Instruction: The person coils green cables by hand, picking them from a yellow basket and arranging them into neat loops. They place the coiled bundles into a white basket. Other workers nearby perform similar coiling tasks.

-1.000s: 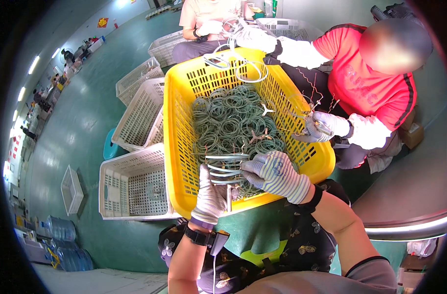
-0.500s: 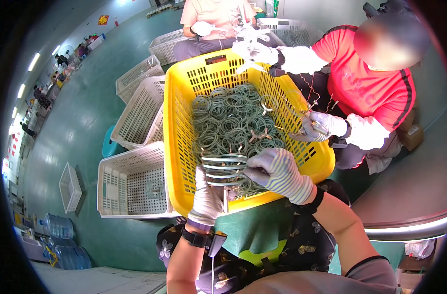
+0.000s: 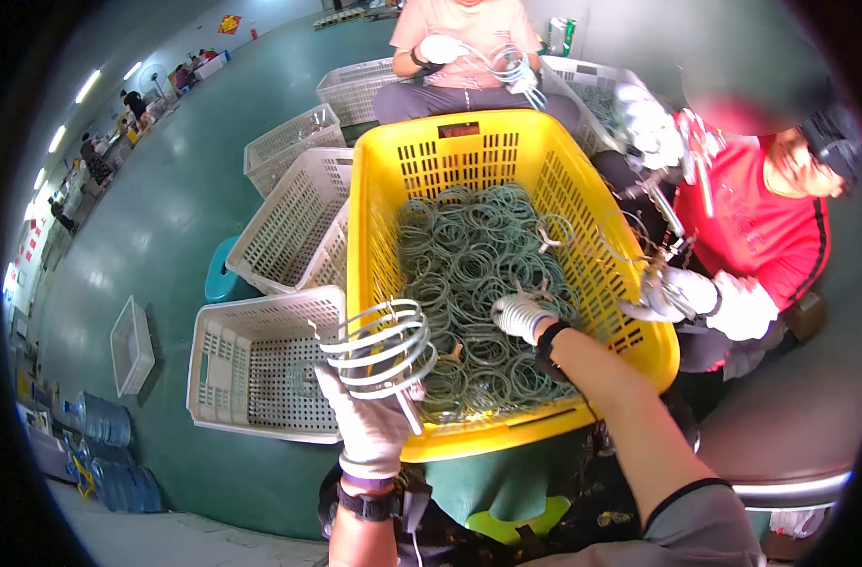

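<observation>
My left hand (image 3: 366, 430), in a pale glove, is closed round a bundle of pale green wire rings (image 3: 379, 364), raised over the basket's near left corner. A short metal rod sticks out of the bundle beside my fingers. Inside the yellow basket (image 3: 506, 444) lies a heap of loose green rings (image 3: 487, 241), with several small pale clips among them. My striped-gloved right hand (image 3: 520, 317) reaches down onto this heap, fingers curled; what they grip is hidden.
White plastic baskets (image 3: 261, 326) stand left of the yellow one, with a teal stool (image 3: 220, 274) behind. A co-worker in red (image 3: 747, 227) works at the right with gloved hands over the basket edge. Another person (image 3: 464, 38) sits at the far side holding rings.
My right hand has left the rings in my left hand and moved into the heap. My left hand has raised and turned its bundle, moving left. The red-clad co-worker's hands have shifted.
</observation>
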Available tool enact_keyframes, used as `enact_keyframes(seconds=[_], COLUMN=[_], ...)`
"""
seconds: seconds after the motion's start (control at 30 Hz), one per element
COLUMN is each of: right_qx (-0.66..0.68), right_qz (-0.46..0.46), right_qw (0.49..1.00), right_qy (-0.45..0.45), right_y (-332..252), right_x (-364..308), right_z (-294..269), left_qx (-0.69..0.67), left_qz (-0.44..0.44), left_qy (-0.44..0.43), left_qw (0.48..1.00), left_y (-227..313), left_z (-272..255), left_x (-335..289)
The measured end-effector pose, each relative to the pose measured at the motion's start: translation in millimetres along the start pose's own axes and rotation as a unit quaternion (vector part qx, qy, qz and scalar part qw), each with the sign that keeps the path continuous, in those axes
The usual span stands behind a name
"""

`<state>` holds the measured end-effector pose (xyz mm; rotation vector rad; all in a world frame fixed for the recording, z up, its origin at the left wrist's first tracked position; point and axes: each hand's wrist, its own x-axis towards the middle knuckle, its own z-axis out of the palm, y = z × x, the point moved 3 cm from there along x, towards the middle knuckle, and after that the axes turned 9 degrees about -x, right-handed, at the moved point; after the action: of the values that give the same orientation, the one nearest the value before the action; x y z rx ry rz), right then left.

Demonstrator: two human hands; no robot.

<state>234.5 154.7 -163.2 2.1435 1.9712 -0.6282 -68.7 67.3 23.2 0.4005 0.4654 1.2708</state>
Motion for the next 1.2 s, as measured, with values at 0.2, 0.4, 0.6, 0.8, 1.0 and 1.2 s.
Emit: enact_keyframes(seconds=[0.2, 0.4, 0.6, 0.8, 1.0, 1.2], right_qx=[0.034, 0.046, 0.258, 0.123, 0.317, 0.411], right_qz=[0.09, 0.011, -0.175, -0.245, -0.245, -0.111], right_qw=[0.987, 0.999, 0.894, 0.94, 0.901, 0.83], right_qy=[-0.126, 0.004, 0.322, 0.205, 0.167, 0.359], right_y=[-36.4, -33.3, -33.0, -53.4, -35.3, -14.6], right_x=[64.6, 56.9, -47.7, -200.6, -252.8, -234.4], right_z=[81.5, 45.6, -69.4, -97.6, -86.9, -97.6], left_qx=[-0.043, -0.043, -0.051, -0.133, -0.151, -0.037], left_qz=[0.01, -0.057, -0.128, -0.236, -0.27, -0.276], left_qy=[0.121, 0.098, 0.041, -0.035, -0.068, -0.087], left_qw=[0.992, 0.993, 0.99, 0.962, 0.949, 0.956], left_y=[13.2, 6.0, -17.1, -49.0, -71.4, -90.7], left_z=[-10.8, -5.9, -1.8, -8.0, -1.1, 10.4], left_x=[-5.1, 2.7, -2.8, -14.8, -34.3, -45.8])
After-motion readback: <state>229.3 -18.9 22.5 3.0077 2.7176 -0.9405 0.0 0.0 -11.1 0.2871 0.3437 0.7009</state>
